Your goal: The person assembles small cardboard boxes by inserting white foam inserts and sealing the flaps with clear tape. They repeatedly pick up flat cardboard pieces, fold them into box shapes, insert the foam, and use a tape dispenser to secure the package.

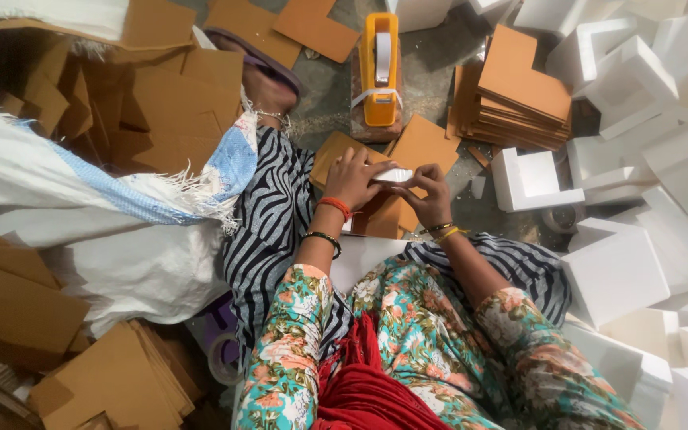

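I sit on a grey concrete floor, gritty with scraps, and stock is heaped all around me. To my left lies a white woven sack with a blue stripe and a frayed edge, with loose brown cardboard pieces behind it and another heap of them by my left knee. To my right are white foam corner blocks, most of them L-shaped, piled up to the edge of view. Ahead and to the right sits a neat stack of L-shaped cardboard cut-outs.

My left hand and right hand meet over a small white foam piece, just above a few cardboard sheets lying on the floor in front of my lap. The piece is a short bar. Its long axis runs roughly left to right between my hands, tilted slightly up toward the right. My left grip has the fingers curled over the near end and pinches it; my right grip pinches the other end with fingertips and thumb.

Straight ahead, just beyond the sheets, stands an orange tape dispenser on a brick-like base, its long axis pointing away from me, with a roll of pale tape on top.
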